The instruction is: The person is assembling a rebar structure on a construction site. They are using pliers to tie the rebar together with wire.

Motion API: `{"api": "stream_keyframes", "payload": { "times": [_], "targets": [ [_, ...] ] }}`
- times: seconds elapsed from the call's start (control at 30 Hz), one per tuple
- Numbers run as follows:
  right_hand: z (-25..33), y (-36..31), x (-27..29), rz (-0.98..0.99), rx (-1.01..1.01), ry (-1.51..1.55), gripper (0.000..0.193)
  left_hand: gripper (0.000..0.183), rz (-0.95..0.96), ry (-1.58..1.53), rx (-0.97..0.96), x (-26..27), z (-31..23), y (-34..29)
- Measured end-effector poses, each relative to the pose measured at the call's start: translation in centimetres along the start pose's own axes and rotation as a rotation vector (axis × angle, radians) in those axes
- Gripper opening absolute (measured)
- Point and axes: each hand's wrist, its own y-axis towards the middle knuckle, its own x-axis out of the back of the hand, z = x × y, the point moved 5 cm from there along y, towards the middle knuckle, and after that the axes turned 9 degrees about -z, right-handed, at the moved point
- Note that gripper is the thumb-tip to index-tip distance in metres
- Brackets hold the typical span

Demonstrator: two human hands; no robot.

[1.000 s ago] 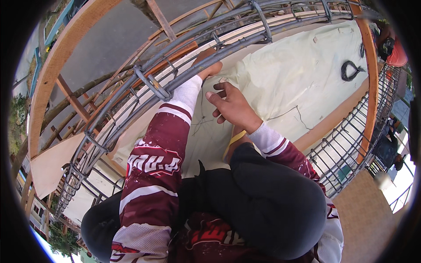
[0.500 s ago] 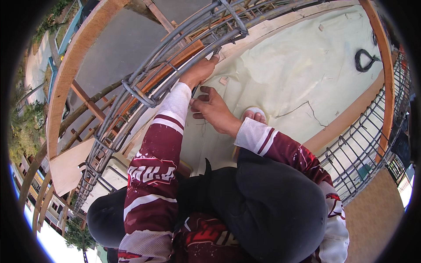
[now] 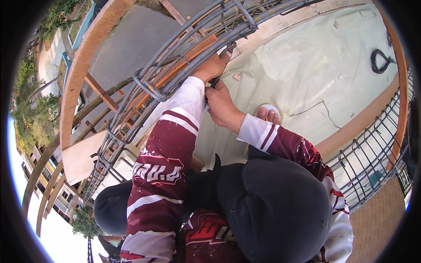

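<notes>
My left hand (image 3: 212,66) reaches along the near side of a long rebar cage (image 3: 175,76), its fingers closed by the bars. A dark pair of pincers (image 3: 230,47) shows its head just beyond the left fingertips, against the rebar. Its handle comes out below the left hand. There my right hand (image 3: 222,104) is closed around the lower handle end, thumb on top. The left palm and most of its fingers are hidden, so whatever they grip cannot be made out.
Pale green sheeting (image 3: 280,79) covers the formwork floor under my foot (image 3: 268,114). A coil of black wire (image 3: 380,61) and a bent wire piece (image 3: 324,105) lie on it. Another rebar cage (image 3: 364,153) runs at right. Curved wooden boards (image 3: 83,65) rise at left above a road.
My right hand has closed from spread fingers onto the pincers' handle. The pincers' head now shows past my left hand at the bars. The view has shifted slightly.
</notes>
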Motion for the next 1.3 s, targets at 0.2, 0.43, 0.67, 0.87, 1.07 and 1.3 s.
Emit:
{"api": "stream_keyframes", "payload": {
  "times": [0.2,0.43,0.67,0.87,1.07,1.3],
  "targets": [
    [2.3,-1.3,1.8,0.018,-0.060,0.000,0.047,0.042,-0.072,-0.116,-0.003,-1.2,2.3,-0.4],
    [3.0,-0.9,2.4,-0.047,-0.113,0.024,0.048,0.039,0.133,-0.601,0.253,-2.0,2.8,-0.7],
    [3.7,-1.6,2.1,-0.122,-0.147,0.112,0.020,0.040,0.259,-0.498,0.195,-0.7,0.9,-1.5],
    [2.9,-0.3,2.7,-0.074,-0.313,0.280,0.023,0.035,0.287,-1.021,0.348,-2.5,1.7,-1.1],
    [2.8,-0.7,2.2,-0.057,-0.318,0.190,0.033,0.046,0.484,-1.125,0.459,-4.5,1.9,-0.2],
    [4.1,-1.5,2.4,0.043,-0.082,-0.423,0.045,0.061,0.255,-0.462,0.271,-2.9,0.6,0.0]
  ]
}}
